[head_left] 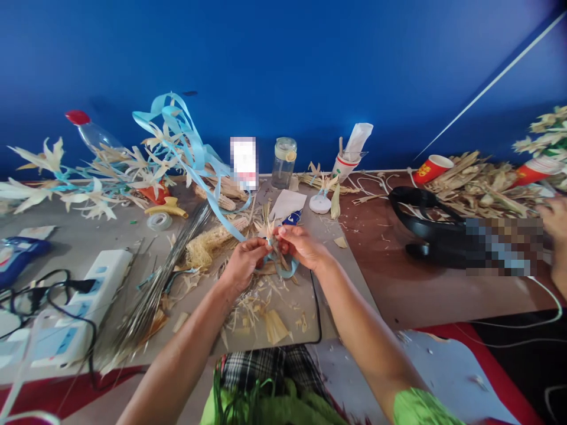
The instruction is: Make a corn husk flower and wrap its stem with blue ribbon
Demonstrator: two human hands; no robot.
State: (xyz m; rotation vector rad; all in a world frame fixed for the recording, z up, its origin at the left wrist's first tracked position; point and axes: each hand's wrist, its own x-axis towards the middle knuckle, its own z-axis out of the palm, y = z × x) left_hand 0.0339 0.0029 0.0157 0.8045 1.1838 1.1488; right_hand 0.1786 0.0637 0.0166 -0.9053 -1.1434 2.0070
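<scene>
Together — hands (pixel 241 263) (pixel 305 245) on husk flower (pixel 264 229)

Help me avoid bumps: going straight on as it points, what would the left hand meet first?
Past the husk flower at its fingertips, the left hand would probably meet the right hand first, close ahead and to the right; depth is hard to judge from this view.

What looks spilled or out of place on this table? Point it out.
Loose husk scraps litter the table near its front edge, scattered rather than bundled. One red cup also appears tilted, though lens distortion may explain it.
</scene>
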